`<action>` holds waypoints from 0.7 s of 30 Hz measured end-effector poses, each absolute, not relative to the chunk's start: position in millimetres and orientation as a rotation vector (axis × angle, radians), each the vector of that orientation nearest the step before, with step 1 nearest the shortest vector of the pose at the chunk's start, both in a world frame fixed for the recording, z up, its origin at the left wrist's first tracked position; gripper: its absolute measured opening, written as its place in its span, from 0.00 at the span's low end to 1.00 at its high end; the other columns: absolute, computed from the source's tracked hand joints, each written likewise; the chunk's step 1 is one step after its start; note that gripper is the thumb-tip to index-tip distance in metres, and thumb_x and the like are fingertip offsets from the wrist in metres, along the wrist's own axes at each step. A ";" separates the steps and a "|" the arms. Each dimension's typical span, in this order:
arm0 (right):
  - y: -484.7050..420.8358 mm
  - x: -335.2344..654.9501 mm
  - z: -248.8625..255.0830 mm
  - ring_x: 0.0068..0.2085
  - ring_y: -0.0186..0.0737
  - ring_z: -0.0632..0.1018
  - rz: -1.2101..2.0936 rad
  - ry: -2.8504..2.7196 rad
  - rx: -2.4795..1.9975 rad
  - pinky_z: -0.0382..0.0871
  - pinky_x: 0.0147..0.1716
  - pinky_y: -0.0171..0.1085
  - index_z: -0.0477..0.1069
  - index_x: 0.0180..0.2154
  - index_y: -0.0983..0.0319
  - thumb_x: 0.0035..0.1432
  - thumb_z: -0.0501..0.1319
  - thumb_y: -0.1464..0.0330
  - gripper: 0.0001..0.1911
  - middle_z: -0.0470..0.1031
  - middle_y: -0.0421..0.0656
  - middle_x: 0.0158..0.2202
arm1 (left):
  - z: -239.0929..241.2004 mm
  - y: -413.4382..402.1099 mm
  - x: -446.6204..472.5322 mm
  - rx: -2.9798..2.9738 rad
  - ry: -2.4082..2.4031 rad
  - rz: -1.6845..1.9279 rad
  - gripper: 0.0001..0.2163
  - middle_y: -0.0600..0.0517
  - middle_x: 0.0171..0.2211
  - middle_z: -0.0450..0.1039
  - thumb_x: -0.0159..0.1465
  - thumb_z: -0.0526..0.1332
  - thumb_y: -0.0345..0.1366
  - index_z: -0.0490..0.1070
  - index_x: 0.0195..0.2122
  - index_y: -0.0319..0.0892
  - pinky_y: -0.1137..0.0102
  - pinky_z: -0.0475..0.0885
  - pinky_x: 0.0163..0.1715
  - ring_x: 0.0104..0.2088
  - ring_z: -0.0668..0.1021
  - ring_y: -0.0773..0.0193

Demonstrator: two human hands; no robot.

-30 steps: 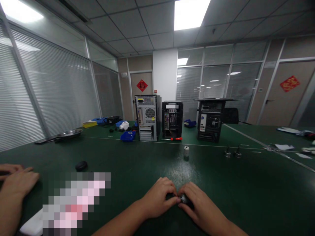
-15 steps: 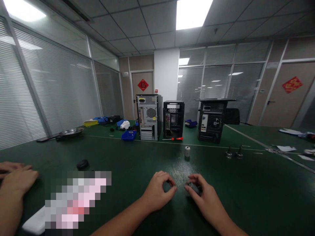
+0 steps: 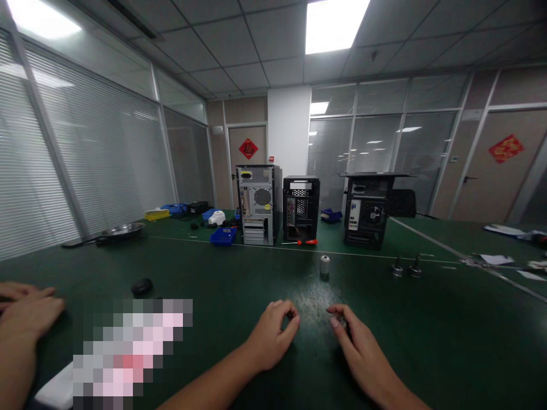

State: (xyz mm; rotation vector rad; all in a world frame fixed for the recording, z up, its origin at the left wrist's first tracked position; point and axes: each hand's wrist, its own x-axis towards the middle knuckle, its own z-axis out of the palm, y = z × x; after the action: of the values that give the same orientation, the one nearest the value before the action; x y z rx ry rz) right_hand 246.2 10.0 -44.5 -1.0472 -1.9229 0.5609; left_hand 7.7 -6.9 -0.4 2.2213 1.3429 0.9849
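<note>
Both hands rest low on the dark green table top [image 3: 239,285], a small gap between them. The left hand [image 3: 270,336] curls loosely, thumb and forefinger pinching something tiny and dark that I cannot make out. The right hand [image 3: 359,347] cups a small dark metal part [image 3: 341,323], mostly hidden beneath its fingers. Just beyond the hands stands a small silver cylinder [image 3: 325,263]. Far off to their left lies another person's hand [image 3: 29,313].

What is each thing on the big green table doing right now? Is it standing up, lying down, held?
Left hand: fingertips pinched together.
Right hand: curled on a small dark part, mostly hidden.
Small metal can: upright, untouched.
Three computer cases: upright, backs showing.
Red-handled screwdriver: lying flat.
Metal pan: resting flat.
</note>
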 end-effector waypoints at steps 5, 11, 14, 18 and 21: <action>-4.8 238.4 -33.0 0.47 0.34 0.67 0.530 -2.172 -0.857 0.61 0.47 0.32 0.68 0.51 0.60 0.65 0.56 0.62 0.15 0.64 0.39 0.47 | -7.1 -8.1 12.5 2.421 1.079 0.840 0.04 0.53 0.35 0.76 0.66 0.61 0.36 0.74 0.36 0.43 0.67 0.63 0.47 0.41 0.75 0.61; -10.6 230.8 -27.4 0.40 0.37 0.67 0.365 -2.344 -0.665 0.58 0.41 0.35 0.70 0.44 0.62 0.69 0.50 0.69 0.11 0.65 0.41 0.39 | -9.4 -9.5 14.0 2.487 0.958 0.750 0.06 0.54 0.35 0.77 0.66 0.63 0.38 0.76 0.35 0.44 0.67 0.63 0.47 0.41 0.75 0.62; -9.3 232.0 -29.4 0.40 0.38 0.67 0.298 -2.352 -0.696 0.57 0.40 0.36 0.70 0.43 0.63 0.69 0.50 0.69 0.12 0.65 0.42 0.39 | -8.1 -9.8 11.9 2.483 0.938 0.759 0.07 0.54 0.35 0.77 0.68 0.61 0.38 0.76 0.36 0.44 0.68 0.63 0.47 0.41 0.75 0.63; -5.1 238.6 -26.0 0.42 0.38 0.67 0.273 -2.376 -0.787 0.58 0.43 0.38 0.71 0.44 0.62 0.71 0.47 0.66 0.15 0.65 0.42 0.40 | -6.7 -10.2 10.8 2.488 1.030 0.764 0.08 0.54 0.37 0.77 0.68 0.61 0.39 0.75 0.34 0.43 0.66 0.62 0.48 0.42 0.75 0.63; 11.3 260.0 -17.8 0.44 0.40 0.68 0.252 -2.370 -0.975 0.61 0.45 0.40 0.71 0.46 0.61 0.73 0.46 0.59 0.19 0.66 0.43 0.43 | -6.8 -9.7 10.3 2.500 1.117 0.748 0.06 0.54 0.38 0.77 0.67 0.62 0.38 0.75 0.34 0.44 0.66 0.61 0.48 0.44 0.74 0.62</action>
State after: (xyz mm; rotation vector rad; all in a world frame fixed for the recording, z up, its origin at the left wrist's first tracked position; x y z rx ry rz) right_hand 260.0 11.3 -17.8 -0.9754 -2.3698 0.2522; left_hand 10.3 -9.7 -6.8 2.4999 1.1167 0.7478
